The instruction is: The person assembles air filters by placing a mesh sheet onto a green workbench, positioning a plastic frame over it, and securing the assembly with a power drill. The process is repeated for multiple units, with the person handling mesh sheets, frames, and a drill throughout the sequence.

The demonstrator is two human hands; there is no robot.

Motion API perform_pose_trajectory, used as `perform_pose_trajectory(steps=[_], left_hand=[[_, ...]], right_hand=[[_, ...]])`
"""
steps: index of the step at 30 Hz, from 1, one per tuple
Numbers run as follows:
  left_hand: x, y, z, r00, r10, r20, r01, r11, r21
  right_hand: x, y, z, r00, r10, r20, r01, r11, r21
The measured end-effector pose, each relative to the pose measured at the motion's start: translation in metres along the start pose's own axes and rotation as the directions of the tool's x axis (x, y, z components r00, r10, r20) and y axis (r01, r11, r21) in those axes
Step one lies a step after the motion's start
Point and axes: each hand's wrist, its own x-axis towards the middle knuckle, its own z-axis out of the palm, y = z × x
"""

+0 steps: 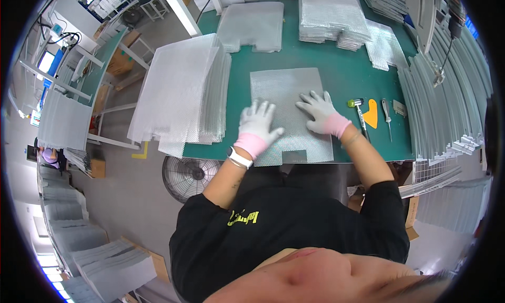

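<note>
A silvery bubble-foil sheet lies flat on the green table in front of me. My left hand, in a white glove with a pink cuff, presses flat on the sheet's left half with fingers spread. Over on the sheet's right half rests my right hand, gloved the same way, palm down and fingers apart. Neither hand grips anything. A white watch sits on my left wrist.
A tall stack of foil sheets overhangs the table's left edge. More stacks stand at the back. A small mallet, an orange scraper and a knife lie to the right. A floor fan sits below.
</note>
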Motion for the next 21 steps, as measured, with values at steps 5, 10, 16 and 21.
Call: perform_pose_trajectory(steps=[5,10,16,21], left_hand=[[0.004,-0.032,0.042,0.997,-0.049,-0.062,0.052,0.997,0.049],[0.015,-0.034,0.034,0.999,-0.001,-0.034,0.000,1.000,-0.019],[0.015,-0.034,0.034,0.999,-0.022,-0.023,0.021,0.999,-0.028],[0.015,-0.034,0.034,0.999,-0.016,-0.039,0.014,0.999,-0.033]], right_hand=[[0.147,0.021,-0.026,0.958,0.178,-0.224,-0.084,0.923,0.375],[0.283,0.040,-0.013,0.767,0.518,-0.378,-0.444,0.854,0.269],[0.320,-0.001,-0.028,0.670,0.725,-0.158,-0.722,0.686,0.089],[0.324,-0.008,-0.035,0.652,0.738,-0.175,-0.753,0.657,-0.035]])
